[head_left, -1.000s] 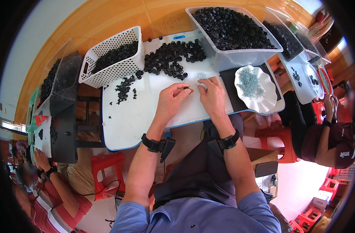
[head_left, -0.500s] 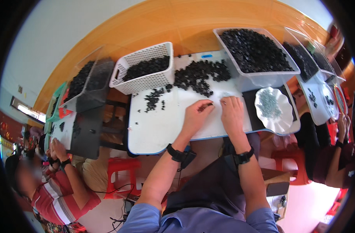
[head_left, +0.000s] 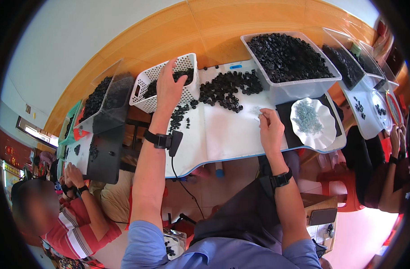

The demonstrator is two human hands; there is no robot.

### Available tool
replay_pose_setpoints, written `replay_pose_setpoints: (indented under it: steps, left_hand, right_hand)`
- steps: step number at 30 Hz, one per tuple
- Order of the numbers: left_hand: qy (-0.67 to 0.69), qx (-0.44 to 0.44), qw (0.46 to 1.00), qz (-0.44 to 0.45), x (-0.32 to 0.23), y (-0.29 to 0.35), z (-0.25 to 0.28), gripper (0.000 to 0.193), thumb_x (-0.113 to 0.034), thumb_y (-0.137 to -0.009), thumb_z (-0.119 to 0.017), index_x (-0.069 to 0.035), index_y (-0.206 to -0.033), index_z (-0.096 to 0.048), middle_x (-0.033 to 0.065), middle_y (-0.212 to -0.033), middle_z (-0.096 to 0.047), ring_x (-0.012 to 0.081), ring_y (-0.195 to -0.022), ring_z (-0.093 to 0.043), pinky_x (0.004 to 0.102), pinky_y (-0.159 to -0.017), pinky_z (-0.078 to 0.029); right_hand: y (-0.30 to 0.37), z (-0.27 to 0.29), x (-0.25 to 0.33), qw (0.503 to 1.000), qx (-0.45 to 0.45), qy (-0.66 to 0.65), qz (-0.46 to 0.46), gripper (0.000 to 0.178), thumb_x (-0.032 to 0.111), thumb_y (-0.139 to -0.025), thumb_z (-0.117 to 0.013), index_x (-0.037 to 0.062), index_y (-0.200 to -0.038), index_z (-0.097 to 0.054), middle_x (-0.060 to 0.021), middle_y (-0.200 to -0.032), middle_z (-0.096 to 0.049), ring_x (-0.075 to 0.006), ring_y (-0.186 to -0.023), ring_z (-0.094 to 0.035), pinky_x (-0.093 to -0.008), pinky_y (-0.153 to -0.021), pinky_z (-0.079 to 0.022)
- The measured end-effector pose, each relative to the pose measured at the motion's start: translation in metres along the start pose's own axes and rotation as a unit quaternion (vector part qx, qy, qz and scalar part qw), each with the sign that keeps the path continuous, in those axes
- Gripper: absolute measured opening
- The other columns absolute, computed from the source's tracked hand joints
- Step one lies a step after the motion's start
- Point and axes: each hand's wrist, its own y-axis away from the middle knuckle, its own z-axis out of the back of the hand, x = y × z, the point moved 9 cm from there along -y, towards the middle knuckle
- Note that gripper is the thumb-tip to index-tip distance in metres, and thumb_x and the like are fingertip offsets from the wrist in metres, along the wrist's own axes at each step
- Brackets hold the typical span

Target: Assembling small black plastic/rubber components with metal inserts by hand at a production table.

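Note:
My left hand [head_left: 170,89] is raised over the white perforated basket [head_left: 140,92], its fingers apart and nothing visible in them. Small black round parts [head_left: 185,77] lie inside the basket. At the right of the white work surface [head_left: 229,134], my right hand [head_left: 271,130] has thumb and fingers pinched together. Whatever it may hold is too small to make out. Its fingertips are beside a little heap of thin pale pieces [head_left: 256,110]. A loose pile of black round parts [head_left: 227,89] lies between my hands, farther back.
A scalloped white dish [head_left: 332,127] of pale grey-green pieces [head_left: 309,119] stands on a black mat [head_left: 283,110]. Behind it is a clear bin [head_left: 285,92] full of black parts. Co-workers sit at the left [head_left: 86,210] and right [head_left: 388,179], with bins by them.
My left hand has gone from the middle of the work surface up and left over the basket, and its fingers have opened. My right hand stays near the pale heap, fingers still pinched.

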Motion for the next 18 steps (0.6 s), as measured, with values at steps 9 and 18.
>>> replay_pose_setpoints:
  steps: [9,18]
  left_hand:
    - [0.007,0.235,0.972,0.003,0.004,0.089,-0.112,0.026,-0.008,-0.090,-0.068,-0.006,-0.116,-0.073,0.0093,-0.095,-0.069,0.0223,-0.082,-0.067,0.0341,-0.076,-0.054]
    - [-0.034,0.247,0.968,-0.009,0.003,0.091,-0.133,0.027,-0.008,-0.088,-0.071,-0.004,-0.114,-0.074,0.0124,-0.093,-0.065,0.0293,-0.084,-0.065,0.0387,-0.080,-0.052]
  right_hand:
    - [0.001,0.002,-0.011,0.999,-0.013,-0.025,-0.022,0.010,0.002,-0.094,-0.067,0.0004,-0.104,-0.068,-0.0118,-0.078,-0.071,-0.0168,-0.061,-0.066,-0.0320,-0.062,-0.052]
    - [0.001,0.002,-0.006,1.000,-0.005,0.003,-0.017,0.009,0.003,-0.091,-0.071,0.0014,-0.099,-0.070,-0.0103,-0.077,-0.069,-0.0177,-0.061,-0.062,-0.0321,-0.061,-0.050]
